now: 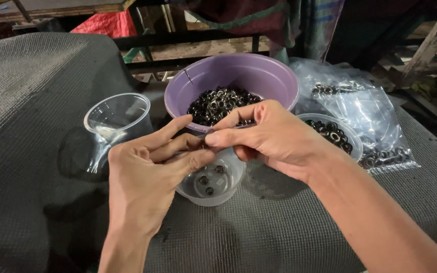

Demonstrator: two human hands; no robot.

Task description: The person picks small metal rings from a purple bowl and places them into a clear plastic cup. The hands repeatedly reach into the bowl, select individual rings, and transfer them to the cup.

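Both hands meet above a clear plastic cup point(209, 184): the left hand point(147, 174) and right hand point(274, 136) pinch a tiny metal eyelet point(204, 145) between fingertips. Light, rigid, likely slippery; best gripped by its rim.

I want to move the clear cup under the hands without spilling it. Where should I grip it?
Grip the clear cup by its side wall from the near side, low down. It stands upright and open-topped, both hands cover its rim, and the purple bowl crowds its far side.
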